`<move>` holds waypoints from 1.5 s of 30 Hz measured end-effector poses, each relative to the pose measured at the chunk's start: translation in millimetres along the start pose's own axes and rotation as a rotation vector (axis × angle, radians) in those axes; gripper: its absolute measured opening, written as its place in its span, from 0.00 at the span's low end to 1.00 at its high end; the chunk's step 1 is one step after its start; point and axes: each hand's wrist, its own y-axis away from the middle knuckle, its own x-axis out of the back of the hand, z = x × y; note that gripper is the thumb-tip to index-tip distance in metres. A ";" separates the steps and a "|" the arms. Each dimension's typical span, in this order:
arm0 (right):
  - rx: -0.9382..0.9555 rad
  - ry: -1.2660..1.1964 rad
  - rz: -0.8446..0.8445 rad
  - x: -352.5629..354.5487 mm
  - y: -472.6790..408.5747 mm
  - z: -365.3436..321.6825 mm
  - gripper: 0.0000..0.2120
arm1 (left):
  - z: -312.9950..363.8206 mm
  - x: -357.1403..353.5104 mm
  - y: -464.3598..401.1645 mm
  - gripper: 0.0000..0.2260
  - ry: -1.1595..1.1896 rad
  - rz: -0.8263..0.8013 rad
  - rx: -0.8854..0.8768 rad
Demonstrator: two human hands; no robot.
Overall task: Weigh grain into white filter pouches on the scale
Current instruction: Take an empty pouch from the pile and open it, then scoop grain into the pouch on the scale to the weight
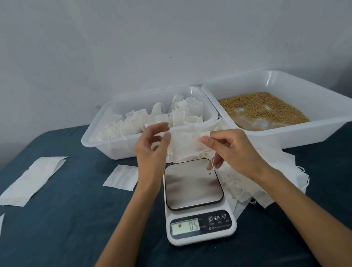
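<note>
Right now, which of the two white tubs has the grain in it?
The right-hand tub, behind and right of the scale, holds the loose brown grain. The left tub holds only filled white pouches.

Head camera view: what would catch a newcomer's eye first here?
Two bare hands, left hand and right hand, hold a thin white filter pouch above the white digital kitchen scale at centre. Behind right, a white plastic tray holds golden-brown grain.

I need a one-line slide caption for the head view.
Both hands hold an empty filter pouch above the scale.
</note>
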 end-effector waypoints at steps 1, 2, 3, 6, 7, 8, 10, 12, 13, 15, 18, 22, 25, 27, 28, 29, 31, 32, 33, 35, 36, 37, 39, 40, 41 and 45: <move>-0.005 0.014 -0.004 1.8 -1.0 0.0 0.23 | 1.9 -0.4 2.2 0.13 -0.048 -0.054 -0.055; -0.008 0.030 -0.012 4.2 -2.1 -0.7 0.23 | 3.0 -1.1 5.0 0.18 -0.105 -0.130 -0.104; -0.011 0.043 -0.026 6.5 -3.4 -2.7 0.23 | 4.1 -2.5 8.9 0.23 -0.173 -0.216 -0.147; -0.045 0.048 -0.122 10.4 -7.6 -16.5 0.16 | 0.5 -10.0 17.4 0.33 -0.420 -0.389 -0.294; -0.064 0.047 -0.164 10.9 -8.9 -22.6 0.14 | -2.7 -12.8 17.3 0.33 -0.499 -0.406 -0.332; -0.083 0.049 -0.202 11.3 -10.2 -29.1 0.13 | -4.4 -15.0 17.0 0.32 -0.549 -0.414 -0.340; -0.124 0.073 -0.251 13.3 -13.4 -43.4 0.17 | -3.4 -16.6 16.9 0.27 -0.528 -0.429 -0.306; -0.182 0.129 -0.300 18.5 -17.7 -59.2 0.30 | -1.6 -15.9 18.0 0.19 -0.463 -0.448 -0.284; -0.215 0.164 -0.336 21.7 -19.8 -67.6 0.36 | -0.9 -15.6 19.0 0.17 -0.437 -0.454 -0.270; -0.264 0.241 -0.432 25.8 -23.9 -83.1 0.40 | 0.4 -17.2 22.7 0.16 -0.369 -0.475 -0.227; -0.237 0.310 -0.526 21.9 -30.7 -98.9 0.40 | 0.8 -21.6 28.0 0.15 -0.211 -0.513 -0.082; -0.070 0.327 -0.327 37.3 -46.5 -97.9 0.32 | -1.4 -25.2 28.3 0.13 -0.038 -0.466 0.047; -0.027 0.532 0.039 79.3 -57.8 -64.6 0.23 | -2.5 -23.9 25.4 0.13 -0.022 -0.433 0.066; -0.103 0.815 0.137 119.3 -63.3 -33.8 0.18 | -3.5 -23.1 24.4 0.13 0.006 -0.428 0.088; -0.232 0.969 0.091 138.4 -64.7 -21.2 0.19 | -4.0 -22.7 24.0 0.13 0.020 -0.420 0.094; -0.397 1.106 -0.001 155.8 -66.3 -9.8 0.23 | -4.5 -22.7 23.5 0.12 0.035 -0.408 0.095; -0.658 1.282 -0.191 180.9 -68.7 8.1 0.27 | -6.2 -23.2 22.2 0.12 0.060 -0.387 0.099; -0.727 1.329 -0.261 186.4 -68.6 14.3 0.23 | -6.6 -23.3 21.8 0.12 0.063 -0.382 0.102; -0.753 1.349 -0.301 189.3 -68.1 19.6 0.17 | -6.7 -23.3 21.7 0.12 0.063 -0.379 0.108; -0.747 1.349 -0.333 193.0 -68.3 29.5 0.11 | -6.1 -22.5 21.8 0.11 0.069 -0.369 0.122; -0.730 1.344 -0.333 194.8 -69.5 32.5 0.09 | -6.0 -22.4 21.2 0.11 0.075 -0.362 0.123; -0.702 1.335 -0.319 196.8 -71.5 35.9 0.07 | -6.2 -21.8 20.9 0.10 0.084 -0.357 0.123; -0.644 1.309 -0.238 202.3 -77.5 42.7 0.09 | -6.2 -21.8 20.6 0.10 0.108 -0.348 0.123; -0.630 1.300 -0.194 204.6 -80.6 45.3 0.11 | -6.0 -22.0 20.5 0.10 0.116 -0.342 0.123; -0.617 1.298 -0.160 207.3 -83.9 47.6 0.11 | -5.7 -22.3 20.5 0.10 0.119 -0.335 0.124; -0.555 1.284 -0.046 216.8 -99.1 51.5 0.11 | -5.5 -22.5 19.8 0.11 0.130 -0.324 0.130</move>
